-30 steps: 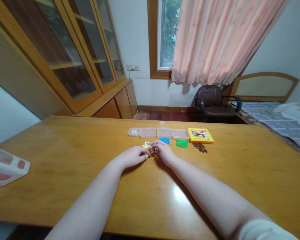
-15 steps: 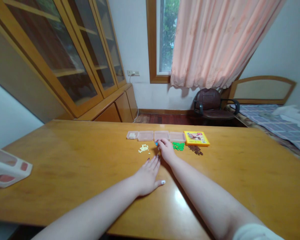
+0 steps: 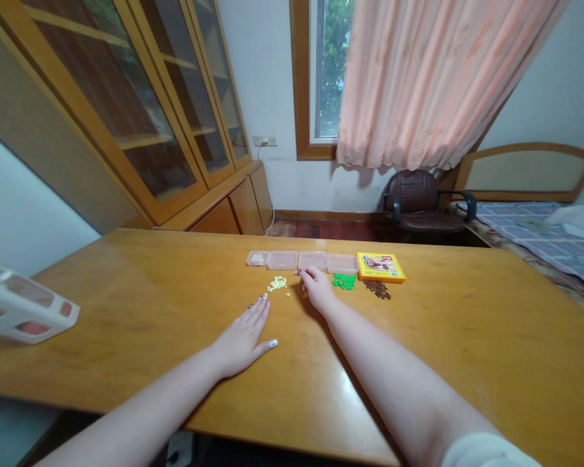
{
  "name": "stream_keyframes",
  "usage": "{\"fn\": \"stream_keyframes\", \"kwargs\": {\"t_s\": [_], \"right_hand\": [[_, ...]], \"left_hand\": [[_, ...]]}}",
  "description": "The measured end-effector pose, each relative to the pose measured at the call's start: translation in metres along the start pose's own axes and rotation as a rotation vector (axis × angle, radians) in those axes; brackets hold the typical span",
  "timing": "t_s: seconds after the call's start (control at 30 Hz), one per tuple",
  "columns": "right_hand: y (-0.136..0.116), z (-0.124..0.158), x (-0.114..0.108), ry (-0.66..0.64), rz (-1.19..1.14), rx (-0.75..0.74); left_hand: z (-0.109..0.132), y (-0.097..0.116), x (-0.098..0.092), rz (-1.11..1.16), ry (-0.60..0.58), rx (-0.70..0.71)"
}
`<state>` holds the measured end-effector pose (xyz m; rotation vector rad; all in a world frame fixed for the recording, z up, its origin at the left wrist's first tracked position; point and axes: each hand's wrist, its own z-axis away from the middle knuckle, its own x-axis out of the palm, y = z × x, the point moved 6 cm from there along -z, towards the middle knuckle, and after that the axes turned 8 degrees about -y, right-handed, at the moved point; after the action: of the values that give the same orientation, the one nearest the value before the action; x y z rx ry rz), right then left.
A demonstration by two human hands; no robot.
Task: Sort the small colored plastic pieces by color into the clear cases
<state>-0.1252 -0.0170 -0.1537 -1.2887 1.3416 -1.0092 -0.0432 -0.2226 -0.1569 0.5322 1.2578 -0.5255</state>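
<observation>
My left hand [image 3: 238,340] lies palm down on the wooden table [image 3: 175,298], fingers stretched out and thumb apart, holding nothing. Just beyond its fingertips is a small heap of pale yellow pieces [image 3: 277,283], with a stray one beside it. My right hand [image 3: 316,288] is over the table in front of the clear plastic trays [image 3: 282,261], its fingers pinched together. Whatever they hold, if anything, is hidden. To its right lie a heap of small green pieces [image 3: 344,281] and a heap of brown pieces [image 3: 378,289].
Several shallow clear trays stand in a row, ending at a yellow printed box [image 3: 380,267] on the right. A white plastic holder [image 3: 29,301] is at the table's left. Beyond are a glass-door cabinet [image 3: 165,97], a brown armchair [image 3: 413,201] and a bed [image 3: 530,217].
My left hand has slid left and nearer to me, away from my right hand. A bit of blue seen by my right fingertips before is now out of sight. The view has shifted slightly.
</observation>
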Motion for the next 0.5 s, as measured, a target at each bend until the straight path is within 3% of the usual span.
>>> {"fn": "stream_keyframes", "kwargs": {"t_s": [0.1,0.23,0.37,0.5], "right_hand": [[-0.001,0.000,0.000,-0.010,0.007,-0.002],[-0.003,0.001,0.002,-0.027,0.025,-0.004],[-0.003,0.003,0.002,-0.043,0.031,0.006],[-0.002,0.004,0.002,-0.043,0.017,0.012]], "left_hand": [[-0.008,-0.040,-0.006,-0.005,0.052,-0.120],[-0.034,-0.075,-0.016,0.000,0.063,-0.129],[-0.055,-0.086,-0.021,0.034,0.071,-0.123],[-0.048,-0.083,-0.019,0.042,0.097,-0.144]]}}
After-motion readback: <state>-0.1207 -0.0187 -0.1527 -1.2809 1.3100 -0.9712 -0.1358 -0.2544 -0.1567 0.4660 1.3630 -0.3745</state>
